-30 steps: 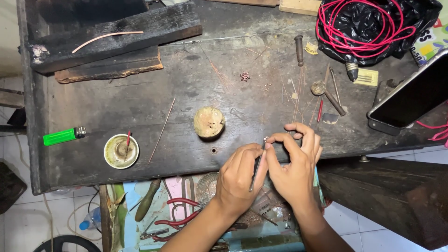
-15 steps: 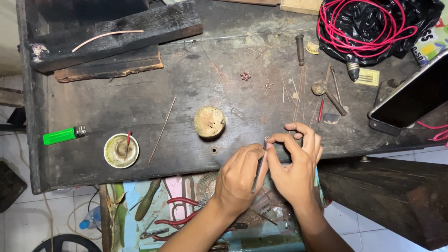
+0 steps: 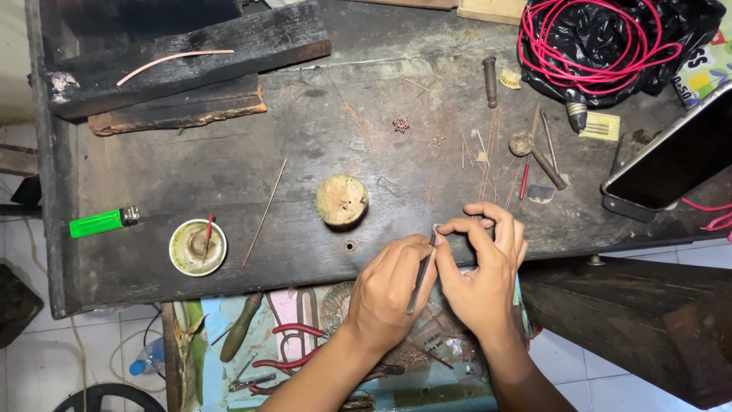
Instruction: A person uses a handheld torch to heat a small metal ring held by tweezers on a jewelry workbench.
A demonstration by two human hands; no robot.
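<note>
Bench view from above, both hands meeting at the lower centre of the frame, over the near edge of the dark wooden bench point(image 3: 229, 152). Left hand point(image 3: 393, 294) closed around a slim metal tool point(image 3: 420, 278), tip angled up toward a tiny metal piece point(image 3: 438, 227). Right hand point(image 3: 488, 278) curled, thumb and forefinger pinched together on that piece, held just above the bench edge at centre, slightly right. Shape of the piece too small to make out.

Good practice for this step, as a judgement: both wrists braced against the bench edge; piece pinched firmly but lightly to avoid bending it; tool tip brought in slowly and only at the point of work; piece kept over the bench, not over the open drawer point(image 3: 305, 336) of pliers below, against loss if dropped.

Elsewhere: round cork-like block point(image 3: 342, 200) just above and left of the hands; small round dish point(image 3: 197, 246) with a red-tipped stick at lower left; green lighter point(image 3: 103, 222) at far left; thin copper wires point(image 3: 488, 152) and a small ornament point(image 3: 400, 124) at upper centre; coil of red wire point(image 3: 595, 46) on a black bag at upper right; phone point(image 3: 671, 160) at right edge.
</note>
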